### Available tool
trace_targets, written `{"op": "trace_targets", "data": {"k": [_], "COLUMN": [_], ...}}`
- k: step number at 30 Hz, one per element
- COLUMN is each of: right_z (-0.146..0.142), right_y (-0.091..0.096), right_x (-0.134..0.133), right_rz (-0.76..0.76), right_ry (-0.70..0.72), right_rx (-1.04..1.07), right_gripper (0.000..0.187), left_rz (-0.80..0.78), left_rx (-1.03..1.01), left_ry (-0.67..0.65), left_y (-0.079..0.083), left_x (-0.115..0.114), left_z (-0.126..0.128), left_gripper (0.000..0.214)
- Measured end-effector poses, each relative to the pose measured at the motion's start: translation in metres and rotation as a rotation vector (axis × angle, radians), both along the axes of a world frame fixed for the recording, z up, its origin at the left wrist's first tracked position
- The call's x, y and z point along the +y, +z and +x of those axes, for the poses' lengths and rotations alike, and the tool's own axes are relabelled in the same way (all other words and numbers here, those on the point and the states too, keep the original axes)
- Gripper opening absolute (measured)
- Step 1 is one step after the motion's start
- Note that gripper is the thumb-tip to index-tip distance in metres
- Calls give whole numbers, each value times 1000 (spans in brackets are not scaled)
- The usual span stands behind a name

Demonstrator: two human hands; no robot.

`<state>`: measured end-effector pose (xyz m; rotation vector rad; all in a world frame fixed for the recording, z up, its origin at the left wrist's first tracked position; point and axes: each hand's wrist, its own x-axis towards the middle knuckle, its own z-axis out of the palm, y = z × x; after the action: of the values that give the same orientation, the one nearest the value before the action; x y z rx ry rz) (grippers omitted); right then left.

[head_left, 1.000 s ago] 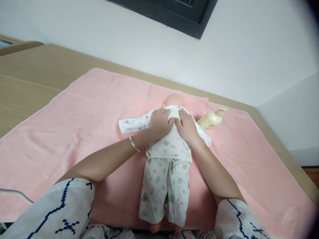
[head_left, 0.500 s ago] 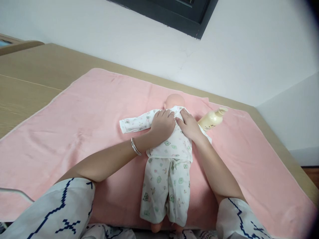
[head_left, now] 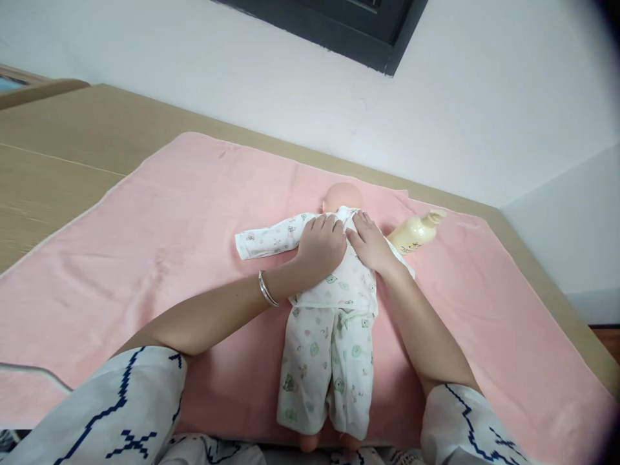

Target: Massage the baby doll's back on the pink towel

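A baby doll [head_left: 334, 323] in white printed pyjamas lies face down on a pink towel [head_left: 159, 258], its bald head [head_left: 341, 194] pointing away from me. My left hand [head_left: 320, 246], with a silver bracelet on the wrist, lies flat on the doll's upper back, fingers stretched out. Beside it, my right hand [head_left: 372, 244] rests flat on the right side of the back, fingers together and extended. Both hands press on the shirt just below the neck. One doll sleeve [head_left: 266, 237] sticks out to the left.
A cream pump bottle [head_left: 415, 233] lies on its side on the towel, just right of the doll's shoulder. The towel covers a wooden table [head_left: 58, 161] set against a white wall. A dark window frame [head_left: 358, 26] is above.
Both hands have slid a little up the doll's back toward the neck. The view has shifted slightly.
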<state>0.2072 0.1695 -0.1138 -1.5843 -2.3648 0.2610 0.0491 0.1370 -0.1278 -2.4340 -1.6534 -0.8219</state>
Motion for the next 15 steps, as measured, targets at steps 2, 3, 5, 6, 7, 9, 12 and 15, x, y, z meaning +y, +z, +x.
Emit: {"op": "trace_targets", "data": {"k": [2, 3, 5, 6, 7, 9, 12, 15], "right_z": [0, -3, -11, -16, -19, -22, -15, -4], "right_y": [-3, -3, -1, 0, 3, 8, 13, 10], "right_x": [3, -1, -15, -23, -30, -38, -30, -11], "right_rz": [-2, 17, 68, 90, 105, 117, 86, 84], "right_ry": [-22, -33, -44, -43, -40, -33, 10, 51], "right_rx": [-11, -25, -64, -84, -105, -140, -117, -24], "right_gripper": [62, 62, 58, 57, 56, 55, 48, 43], "left_rz": [-27, -56, -136, -169, -184, -160, -64, -11], "left_rx": [-34, -49, -72, -80, -80, -53, 7, 11], "left_ry": [6, 19, 54, 71, 83, 81, 37, 1], "left_y": [2, 3, 4, 5, 5, 3, -1, -2], "left_x": [4, 8, 15, 18, 20, 17, 4, -8], "left_z": [-3, -5, -9, -11, -11, -10, -1, 5], "left_gripper": [29, 26, 21, 20, 21, 26, 34, 38]}}
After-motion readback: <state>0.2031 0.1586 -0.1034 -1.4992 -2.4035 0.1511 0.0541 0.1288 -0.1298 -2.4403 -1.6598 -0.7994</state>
